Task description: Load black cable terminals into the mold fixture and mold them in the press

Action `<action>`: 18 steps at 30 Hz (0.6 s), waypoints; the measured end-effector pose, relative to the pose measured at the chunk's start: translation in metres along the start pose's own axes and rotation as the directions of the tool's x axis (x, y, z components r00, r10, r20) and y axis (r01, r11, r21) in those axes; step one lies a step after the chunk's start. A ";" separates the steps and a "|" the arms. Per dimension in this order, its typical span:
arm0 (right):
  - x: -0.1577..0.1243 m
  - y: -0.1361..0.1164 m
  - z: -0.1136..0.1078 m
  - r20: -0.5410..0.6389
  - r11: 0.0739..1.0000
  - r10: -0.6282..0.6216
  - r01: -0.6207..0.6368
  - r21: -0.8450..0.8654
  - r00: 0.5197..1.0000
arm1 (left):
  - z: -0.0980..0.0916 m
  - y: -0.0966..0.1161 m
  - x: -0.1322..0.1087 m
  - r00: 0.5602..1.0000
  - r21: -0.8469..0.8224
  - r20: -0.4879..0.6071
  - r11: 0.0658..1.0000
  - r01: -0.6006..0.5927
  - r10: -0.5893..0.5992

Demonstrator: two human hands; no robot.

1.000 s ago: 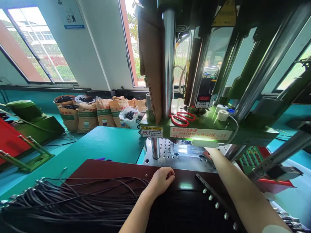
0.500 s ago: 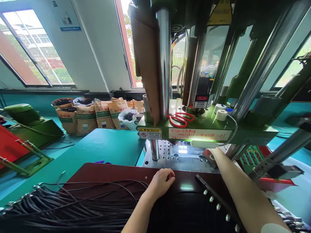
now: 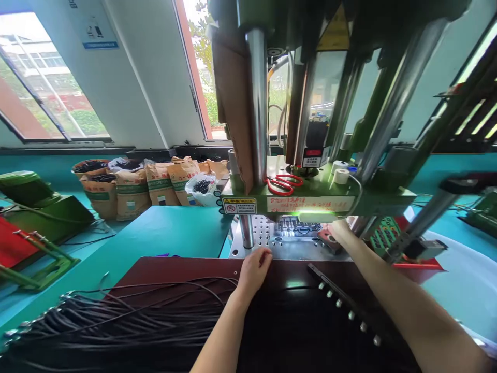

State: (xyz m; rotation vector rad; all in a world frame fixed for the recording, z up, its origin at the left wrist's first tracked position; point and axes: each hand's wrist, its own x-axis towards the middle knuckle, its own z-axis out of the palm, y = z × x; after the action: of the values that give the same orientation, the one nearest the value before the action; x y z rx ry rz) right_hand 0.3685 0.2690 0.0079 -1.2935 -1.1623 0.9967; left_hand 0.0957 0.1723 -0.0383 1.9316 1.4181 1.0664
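Note:
My left hand (image 3: 254,267) rests loosely curled at the back edge of the dark red-brown tabletop (image 3: 171,267), with nothing visible in its fingers. My right hand (image 3: 336,230) reaches under the green press platen (image 3: 388,199), beside a reddish-brown block (image 3: 329,240). Its fingers are mostly hidden, so its grip cannot be made out. Left of it, over the perforated metal press bed (image 3: 244,251), a metal mould (image 3: 298,225) shows a row of small metal parts. A dark bar with several shiny metal connectors (image 3: 337,295) lies slanted between my forearms.
Many black cables (image 3: 155,326) with metal ends lie bundled on the left. Red-handled scissors (image 3: 283,184) and a white roll (image 3: 341,176) sit on the platen. A steel guide column (image 3: 246,230) stands by the left hand. Filled paper sacks (image 3: 132,191) line the wall.
The view has shifted slightly right. A row of small metal parts now shows under the platen, where a plain shiny surface was before. My left hand stays curled near the table's back edge.

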 end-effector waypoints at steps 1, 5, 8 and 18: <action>-0.011 0.001 -0.005 -0.011 0.999 0.033 -0.032 0.013 0.999 | 0.000 0.001 -0.001 0.996 -0.008 -0.085 1.000 0.010 -0.010; -0.075 -0.005 -0.034 -0.001 0.993 0.077 -0.077 0.091 0.997 | 0.001 0.021 -0.008 0.991 -0.077 -0.137 0.997 0.004 -0.015; -0.129 -0.022 -0.059 -0.001 0.990 0.061 -0.060 0.131 0.998 | 0.007 0.050 -0.023 0.891 -0.261 0.454 0.957 0.128 0.005; -0.247 -0.051 -0.167 0.304 0.993 0.107 -0.115 0.008 0.947 | 0.076 0.152 -0.100 0.565 -0.333 0.818 0.890 0.310 0.109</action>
State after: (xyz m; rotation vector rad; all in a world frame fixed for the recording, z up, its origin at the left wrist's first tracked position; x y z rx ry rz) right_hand 0.4862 -0.0062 0.0528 -1.2238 -1.3131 1.3245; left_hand 0.2264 0.0317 0.0083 1.5965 0.6401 0.2509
